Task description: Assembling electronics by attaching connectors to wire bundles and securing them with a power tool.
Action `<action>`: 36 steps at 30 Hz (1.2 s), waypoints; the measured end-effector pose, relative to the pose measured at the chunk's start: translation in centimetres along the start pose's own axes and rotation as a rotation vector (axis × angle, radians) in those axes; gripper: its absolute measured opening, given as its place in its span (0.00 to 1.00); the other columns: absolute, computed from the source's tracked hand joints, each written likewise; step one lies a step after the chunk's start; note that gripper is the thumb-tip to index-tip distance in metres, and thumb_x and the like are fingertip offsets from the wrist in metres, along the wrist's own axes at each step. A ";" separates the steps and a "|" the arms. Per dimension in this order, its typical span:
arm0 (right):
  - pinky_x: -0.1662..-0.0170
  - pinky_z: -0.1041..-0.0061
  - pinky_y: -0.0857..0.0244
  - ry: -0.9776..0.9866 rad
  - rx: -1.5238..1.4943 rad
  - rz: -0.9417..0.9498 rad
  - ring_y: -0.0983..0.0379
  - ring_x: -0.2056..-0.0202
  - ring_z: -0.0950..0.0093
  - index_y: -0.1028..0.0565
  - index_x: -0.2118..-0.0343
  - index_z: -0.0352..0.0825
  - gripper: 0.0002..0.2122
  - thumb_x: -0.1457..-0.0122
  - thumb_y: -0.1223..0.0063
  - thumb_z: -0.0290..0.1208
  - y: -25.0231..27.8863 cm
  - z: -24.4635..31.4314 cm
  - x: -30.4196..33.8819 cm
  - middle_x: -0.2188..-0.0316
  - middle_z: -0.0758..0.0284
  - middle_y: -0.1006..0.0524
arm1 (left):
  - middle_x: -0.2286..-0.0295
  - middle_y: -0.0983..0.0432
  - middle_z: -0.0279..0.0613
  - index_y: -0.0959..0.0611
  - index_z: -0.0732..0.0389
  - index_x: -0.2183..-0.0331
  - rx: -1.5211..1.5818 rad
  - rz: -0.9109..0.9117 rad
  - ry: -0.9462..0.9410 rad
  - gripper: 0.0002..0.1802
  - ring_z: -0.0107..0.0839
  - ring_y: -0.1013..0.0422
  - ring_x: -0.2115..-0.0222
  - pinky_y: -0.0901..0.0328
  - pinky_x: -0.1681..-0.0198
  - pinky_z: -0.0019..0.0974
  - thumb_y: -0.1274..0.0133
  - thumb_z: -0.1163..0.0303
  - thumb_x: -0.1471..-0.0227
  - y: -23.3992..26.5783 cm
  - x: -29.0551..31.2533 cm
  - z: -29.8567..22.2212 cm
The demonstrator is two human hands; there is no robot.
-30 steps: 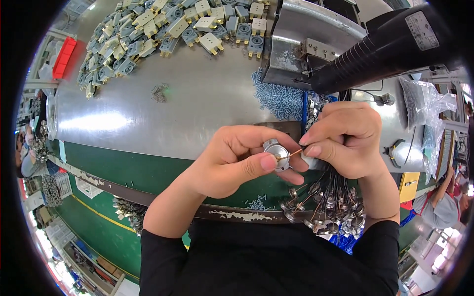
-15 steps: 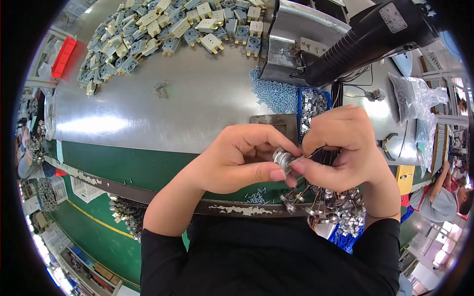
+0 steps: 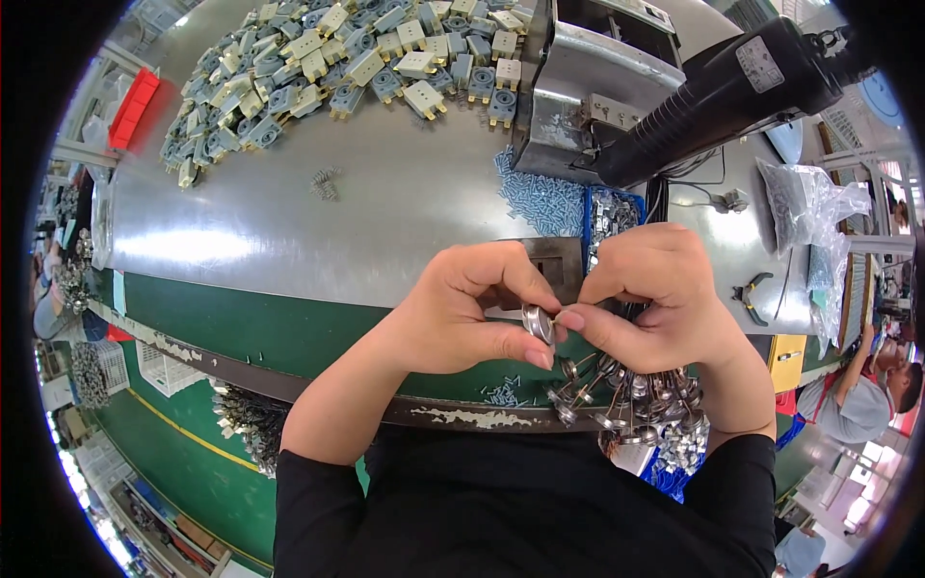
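Observation:
Between the thumb and fingers of my left hand (image 3: 462,313) is a small round metal part (image 3: 537,325), tilted with its rim showing. My right hand (image 3: 660,299) is closed in a pinch right beside it, thumb and index finger on a thin piece at the part's centre; it is too small to make out, perhaps a wire end or stem. Just below my right hand hangs a bunch of similar round metal parts on wires (image 3: 636,400), at the bench edge. Behind my hands lies a flat metal plate fixture (image 3: 551,252), partly covered by them.
A pile of grey and cream switch-like blocks (image 3: 366,67) covers the back left. Blue-grey screws (image 3: 540,193) lie beside a blue bin (image 3: 613,214) of small metal pieces. A black power screwdriver (image 3: 713,101) leans over the right. Pliers (image 3: 753,297), springs (image 3: 326,183) and loose screws (image 3: 505,391) lie about.
The round metal part has turned more edge-on in my left hand. My right fingers have drawn back slightly from it, and my right hand sits a little lower. The view has shifted slightly.

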State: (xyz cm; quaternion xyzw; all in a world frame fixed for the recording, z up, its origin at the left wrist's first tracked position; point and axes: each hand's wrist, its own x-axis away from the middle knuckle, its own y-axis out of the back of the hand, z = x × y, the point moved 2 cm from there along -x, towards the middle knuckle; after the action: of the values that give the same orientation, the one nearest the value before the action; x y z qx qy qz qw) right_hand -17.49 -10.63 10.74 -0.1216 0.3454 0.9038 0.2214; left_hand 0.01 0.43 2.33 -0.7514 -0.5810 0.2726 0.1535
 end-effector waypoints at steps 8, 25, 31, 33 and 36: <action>0.81 0.72 0.46 0.176 0.265 -0.038 0.34 0.85 0.72 0.22 0.75 0.36 0.10 0.55 0.27 0.21 -0.6 -0.4 0.6 0.84 0.70 0.28 | 0.68 0.16 0.51 0.19 0.66 0.65 -0.500 -0.065 -0.216 0.23 0.38 0.17 0.68 0.22 0.65 0.39 0.20 0.73 0.58 0.8 -0.3 0.0; 0.78 0.77 0.37 -0.069 0.132 -0.077 0.28 0.80 0.75 0.18 0.60 0.30 0.11 0.47 0.35 0.19 -1.0 0.4 0.1 0.78 0.66 0.25 | 0.68 0.14 0.49 0.14 0.69 0.62 -0.892 -0.167 -0.253 0.11 0.34 0.16 0.70 0.21 0.65 0.34 0.37 0.89 0.49 0.3 0.1 -2.5; 0.72 0.76 0.39 -0.292 -0.077 0.040 0.32 0.75 0.77 0.19 0.49 0.28 0.17 0.41 0.41 0.21 -1.3 0.0 -0.2 0.73 0.65 0.26 | 0.69 0.14 0.46 0.15 0.66 0.63 -1.320 -0.388 -0.532 0.11 0.36 0.15 0.71 0.23 0.66 0.33 0.36 0.87 0.49 0.5 -0.8 -1.8; 0.70 0.76 0.38 -0.236 -0.112 -0.060 0.32 0.74 0.76 0.20 0.45 0.28 0.19 0.39 0.43 0.22 -1.8 -0.3 0.2 0.72 0.65 0.26 | 0.69 0.16 0.47 0.16 0.65 0.62 -1.278 -0.465 -0.605 0.13 0.41 0.18 0.72 0.24 0.68 0.37 0.36 0.86 0.52 0.7 -1.1 -1.4; 0.69 0.76 0.38 -0.122 -0.101 -0.080 0.33 0.75 0.76 0.21 0.43 0.27 0.19 0.37 0.43 0.22 -2.1 -0.8 0.4 0.74 0.66 0.27 | 0.69 0.16 0.48 0.17 0.65 0.60 -1.309 -0.437 -0.754 0.13 0.39 0.18 0.72 0.24 0.67 0.38 0.36 0.85 0.49 0.8 -1.0 -1.7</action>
State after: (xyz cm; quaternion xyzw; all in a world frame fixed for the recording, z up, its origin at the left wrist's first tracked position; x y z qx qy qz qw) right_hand -16.79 -9.65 8.80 -0.0908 0.2801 0.9163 0.2716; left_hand 1.43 -0.56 3.50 -0.4144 -0.7710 0.0753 -0.4777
